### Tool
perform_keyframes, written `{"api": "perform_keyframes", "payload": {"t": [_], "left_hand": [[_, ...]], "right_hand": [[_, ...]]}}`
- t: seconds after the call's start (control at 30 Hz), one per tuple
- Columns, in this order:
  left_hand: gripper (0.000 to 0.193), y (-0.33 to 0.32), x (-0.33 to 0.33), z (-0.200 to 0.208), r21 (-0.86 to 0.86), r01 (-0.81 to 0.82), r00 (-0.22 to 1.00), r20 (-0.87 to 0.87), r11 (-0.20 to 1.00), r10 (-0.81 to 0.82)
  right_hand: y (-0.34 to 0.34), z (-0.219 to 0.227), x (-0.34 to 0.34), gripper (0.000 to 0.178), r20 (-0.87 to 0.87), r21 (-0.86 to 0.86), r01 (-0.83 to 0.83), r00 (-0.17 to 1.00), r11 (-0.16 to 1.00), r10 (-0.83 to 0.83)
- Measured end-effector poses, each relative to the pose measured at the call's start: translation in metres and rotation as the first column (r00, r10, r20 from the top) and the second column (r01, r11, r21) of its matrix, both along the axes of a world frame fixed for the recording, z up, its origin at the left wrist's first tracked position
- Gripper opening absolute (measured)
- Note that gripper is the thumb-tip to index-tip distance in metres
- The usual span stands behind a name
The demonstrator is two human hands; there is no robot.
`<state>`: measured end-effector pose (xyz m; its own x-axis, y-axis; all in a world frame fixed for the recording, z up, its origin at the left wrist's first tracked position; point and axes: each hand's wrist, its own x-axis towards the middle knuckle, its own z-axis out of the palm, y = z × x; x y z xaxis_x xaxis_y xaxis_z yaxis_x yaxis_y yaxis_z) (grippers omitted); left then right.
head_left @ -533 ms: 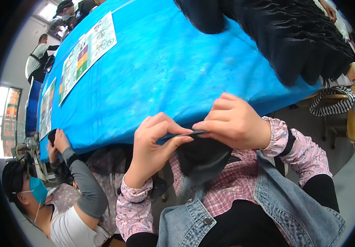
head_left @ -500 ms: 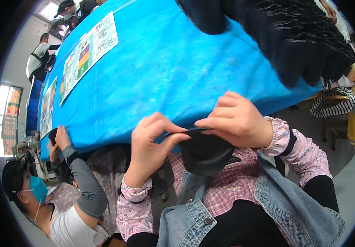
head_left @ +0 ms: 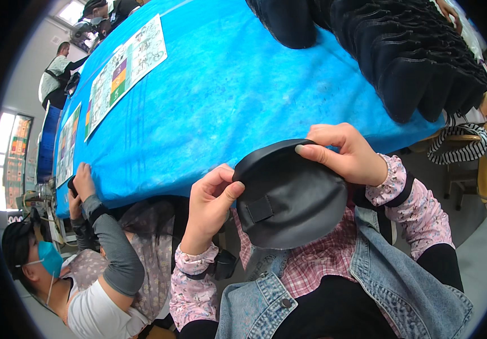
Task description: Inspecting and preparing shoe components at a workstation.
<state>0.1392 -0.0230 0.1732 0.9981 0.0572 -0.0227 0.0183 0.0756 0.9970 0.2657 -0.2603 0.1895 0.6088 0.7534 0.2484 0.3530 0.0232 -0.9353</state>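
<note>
Between my hands I hold a rounded black leather-like piece (head_left: 300, 192) with a raised, curved rim along its far edge. A small square black patch (head_left: 260, 209) shows on its lower left part. My left hand (head_left: 212, 203) pinches the left edge, thumb on the near face. The upper right edge is gripped by my right hand (head_left: 348, 155), with its thumb on the face and the fingers partly hidden behind. The piece is tilted toward me in front of my lap, close to the near edge of the blue-covered table (head_left: 215, 107).
Stacked black rounded pieces (head_left: 401, 62) lie at the table's far right. Printed sheets (head_left: 127, 73) lie on the left. A masked co-worker (head_left: 102, 277) sits close at my left, holding a small black thing. A striped band (head_left: 458, 144) hangs by wooden chairs (head_left: 485, 181) at right.
The black piece has been opened out and tilted so its broad face shows. My hands have spread apart; earlier both pinched its edge close together.
</note>
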Motion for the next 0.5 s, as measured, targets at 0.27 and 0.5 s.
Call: {"api": "perform_keyframes", "payload": {"t": [0.27,0.5], "left_hand": [[0.023,-0.018,-0.005,0.019,-0.198,-0.035,0.981,-0.194,0.979,-0.004],[0.055,-0.069,0.010,-0.012,-0.042,-0.394,0.887,0.246,0.918,0.392]], "right_hand": [[0.012,-0.005,0.011,0.054,-0.735,0.197,0.139,0.676,0.971,0.052],[0.028,-0.024,-0.040,0.074,-0.403,0.339,0.053,0.910,0.939,0.094]]}}
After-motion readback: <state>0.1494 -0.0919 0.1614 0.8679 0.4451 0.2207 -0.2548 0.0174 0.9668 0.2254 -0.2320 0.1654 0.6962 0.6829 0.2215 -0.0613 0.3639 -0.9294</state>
